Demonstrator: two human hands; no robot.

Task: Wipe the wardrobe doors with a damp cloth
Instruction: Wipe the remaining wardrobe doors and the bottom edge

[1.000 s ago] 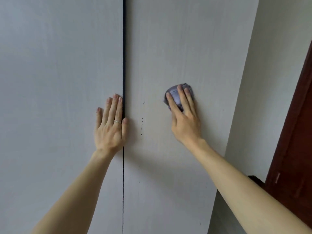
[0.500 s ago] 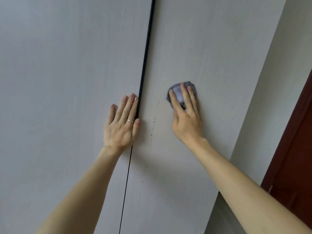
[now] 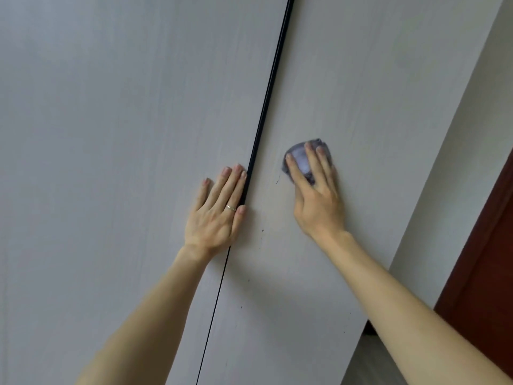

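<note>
Two pale grey wardrobe doors fill the view, the left door [image 3: 111, 162] and the right door [image 3: 361, 93], split by a thin dark gap [image 3: 266, 93]. My left hand [image 3: 219, 209] lies flat on the left door right beside the gap, fingers straight, a ring on one finger. My right hand [image 3: 319, 201] presses a crumpled grey-blue cloth [image 3: 301, 159] against the right door with straight fingers. Most of the cloth shows above and between the fingers. Small dark specks [image 3: 262, 230] dot the right door near the gap.
A light wall [image 3: 472, 134] runs along the right edge of the wardrobe. A dark red-brown door [image 3: 488, 259] stands at the far right. A strip of floor shows at the bottom right.
The view has swung and tilted, so the gap now slants. My right hand has slid the cloth a little left, closer to the specks. My left hand stays flat by the gap.
</note>
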